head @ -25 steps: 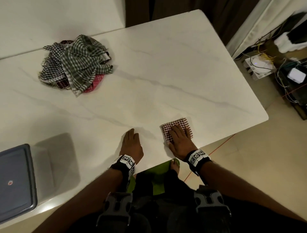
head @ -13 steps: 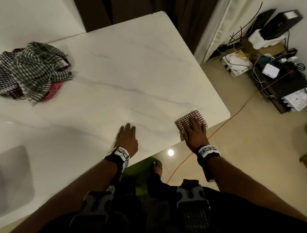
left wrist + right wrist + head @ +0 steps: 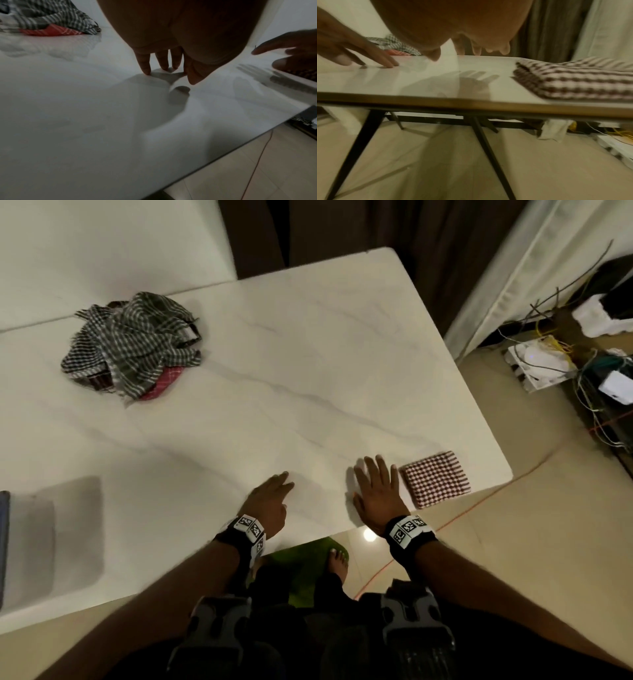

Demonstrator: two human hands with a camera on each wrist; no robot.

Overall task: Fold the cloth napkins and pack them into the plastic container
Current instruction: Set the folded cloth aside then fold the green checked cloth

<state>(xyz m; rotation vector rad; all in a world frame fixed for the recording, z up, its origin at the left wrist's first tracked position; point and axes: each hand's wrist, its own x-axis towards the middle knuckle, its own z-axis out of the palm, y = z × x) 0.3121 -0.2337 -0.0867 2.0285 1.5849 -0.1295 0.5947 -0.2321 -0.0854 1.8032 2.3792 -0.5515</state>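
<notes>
Both hands are spread flat and hold nothing. Low in the middle of the head view, the left hand [image 3: 269, 501] has its fingertips [image 3: 146, 71] touching the white marbled table [image 3: 308, 364]. Just to its right, the right hand [image 3: 376, 494] hovers over the table's near edge with fingers straight and parted; whether it touches the surface I cannot tell. Right beside it, at the lower right of the tabletop near the corner, lies the folded red-checked napkin [image 3: 435, 479], a neat flat square, apart from the fingers. At the upper left sits a rumpled pile of unfolded napkins [image 3: 132, 344], green and black checks with a bit of red peeking out underneath. At the far left edge of the frame, a sliver of the plastic container [image 3: 3, 546] shows. Tangled cables [image 3: 596, 392] clutter the floor at the right.
</notes>
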